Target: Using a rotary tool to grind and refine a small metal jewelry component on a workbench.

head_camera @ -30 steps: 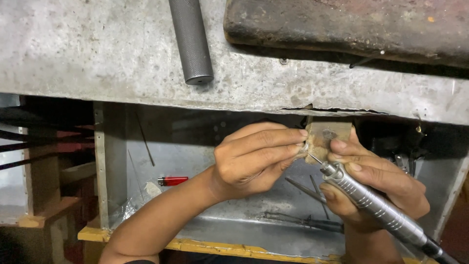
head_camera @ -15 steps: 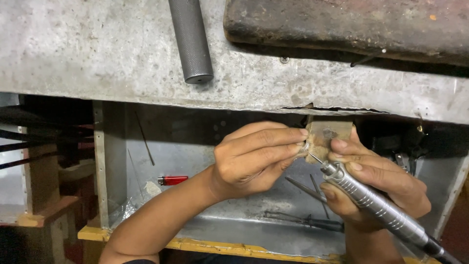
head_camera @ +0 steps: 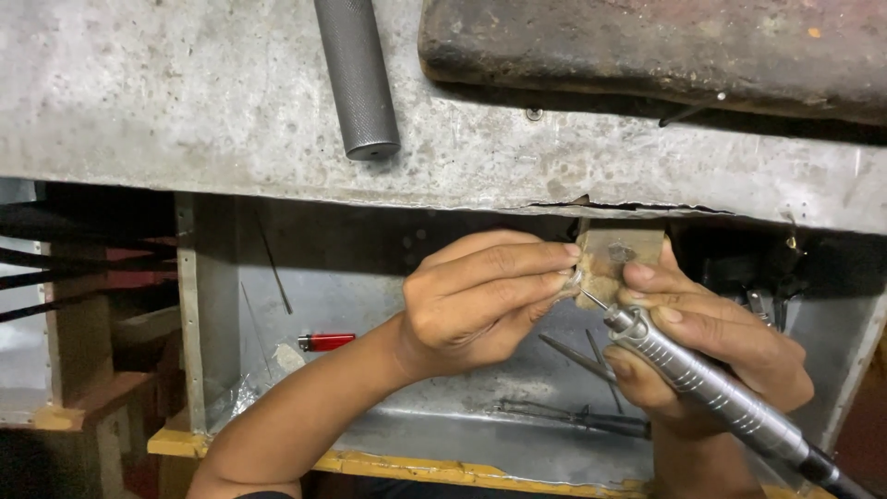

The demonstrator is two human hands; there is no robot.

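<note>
Pinching a tiny ring [head_camera: 571,281] between fingertips, the left hand [head_camera: 480,300] presses it against a small wooden peg [head_camera: 614,261] that sticks out from under the bench [head_camera: 231,111] edge. Right hand [head_camera: 711,346] is wrapped tight around a silver rotary tool [head_camera: 711,393], bit tip touching the ring. Below sits a metal tray [head_camera: 462,444] with a few loose tools, and a red lighter [head_camera: 325,342] off to the left. A knurled grey rod [head_camera: 356,74] lies on the bench.

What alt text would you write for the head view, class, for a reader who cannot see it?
The left hand pinches a small ring against a wooden peg, while the right hand aims a rotary tool at it. Below lie a metal tray and red lighter; above, a grey bench.
</note>
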